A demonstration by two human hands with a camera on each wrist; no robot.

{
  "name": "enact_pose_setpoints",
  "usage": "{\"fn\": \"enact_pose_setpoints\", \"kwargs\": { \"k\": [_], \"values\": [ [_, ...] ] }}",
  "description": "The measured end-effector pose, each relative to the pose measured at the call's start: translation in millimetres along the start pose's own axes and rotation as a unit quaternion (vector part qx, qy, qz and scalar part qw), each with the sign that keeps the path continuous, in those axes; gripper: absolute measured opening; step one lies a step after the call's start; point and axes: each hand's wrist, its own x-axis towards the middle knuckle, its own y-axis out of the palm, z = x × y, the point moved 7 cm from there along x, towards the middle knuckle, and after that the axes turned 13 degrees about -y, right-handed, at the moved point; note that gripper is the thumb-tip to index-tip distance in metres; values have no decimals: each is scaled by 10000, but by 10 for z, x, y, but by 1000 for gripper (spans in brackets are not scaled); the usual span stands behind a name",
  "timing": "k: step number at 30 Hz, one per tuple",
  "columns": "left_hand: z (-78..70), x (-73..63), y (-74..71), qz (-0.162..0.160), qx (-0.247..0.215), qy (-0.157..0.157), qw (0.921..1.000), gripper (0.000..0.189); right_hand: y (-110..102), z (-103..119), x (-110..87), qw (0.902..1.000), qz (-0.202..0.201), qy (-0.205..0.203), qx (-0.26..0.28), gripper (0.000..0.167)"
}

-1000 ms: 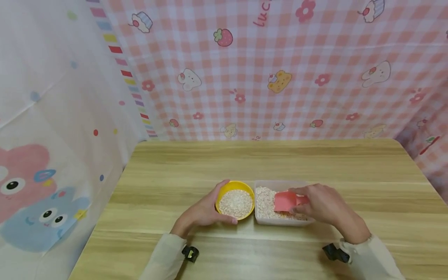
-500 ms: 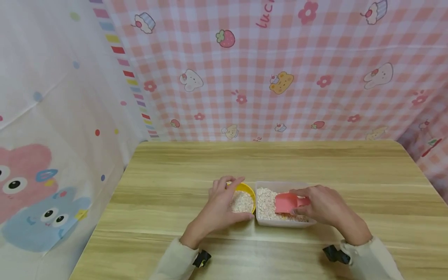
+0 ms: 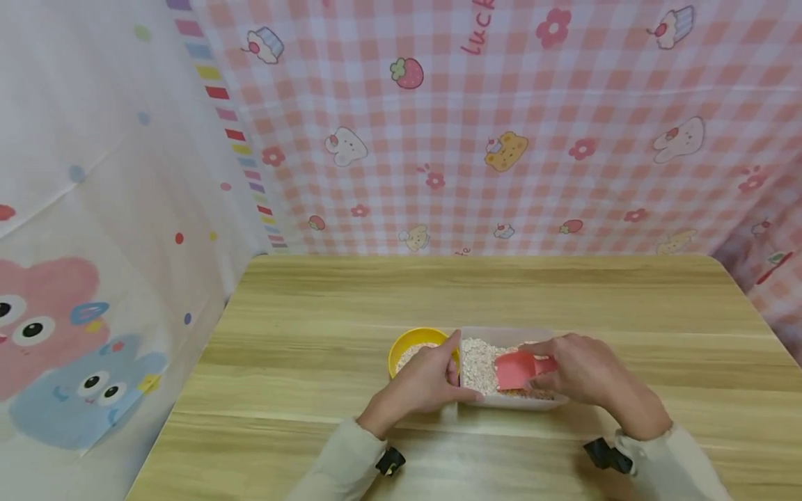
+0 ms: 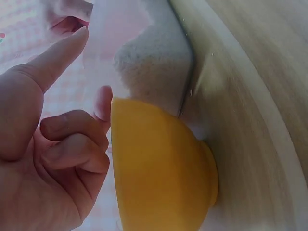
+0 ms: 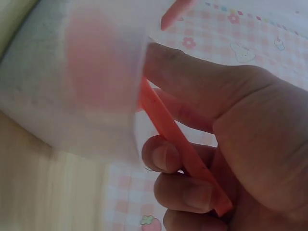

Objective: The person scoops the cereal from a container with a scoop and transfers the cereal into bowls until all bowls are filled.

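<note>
A red scoop (image 3: 514, 371) lies among pale oats (image 3: 478, 365) in a translucent plastic box (image 3: 507, 401). My right hand (image 3: 583, 369) grips its handle (image 5: 173, 134) at the box's right end. My left hand (image 3: 422, 381) is at the box's left end, its thumb along the near wall. Other fingers (image 4: 79, 149) are curled, and one fingertip is by the bowl rim in the left wrist view. Just left of the box stands a yellow bowl (image 3: 401, 341) with oats in it, partly hidden by my left hand.
A wooden table (image 3: 282, 348) carries the box and bowl. Pink checked cloth (image 3: 464, 139) hangs behind it, and a white printed cloth (image 3: 125, 209) hangs to the left. A black wrist mount (image 3: 390, 460) sits by the left sleeve.
My left hand has let go of the bowl and passed over it to the right, to the box's left end. My right hand stays on the scoop, which has tilted slightly.
</note>
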Motion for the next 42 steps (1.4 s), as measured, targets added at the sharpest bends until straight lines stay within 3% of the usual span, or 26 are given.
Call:
{"fn": "enact_pose_setpoints", "kwargs": {
  "k": [9,17,28,36,42],
  "values": [
    [8,35,37,348,-196,-484,9980,118,-20,7,2,9990,375,209,87,53],
    [-10,62,34,405,-58,-550,9976,118,32,18,20,9983,399,265,332,52],
    [-37,65,28,401,-57,-506,9979,117,113,109,79,9967,-165,-767,221,47],
    [-39,60,20,434,11,-631,9971,117,169,172,136,9956,-366,-850,139,48],
    [-46,58,19,457,-18,-638,9969,117,238,178,204,9965,-230,-758,276,51]
  ]
}}
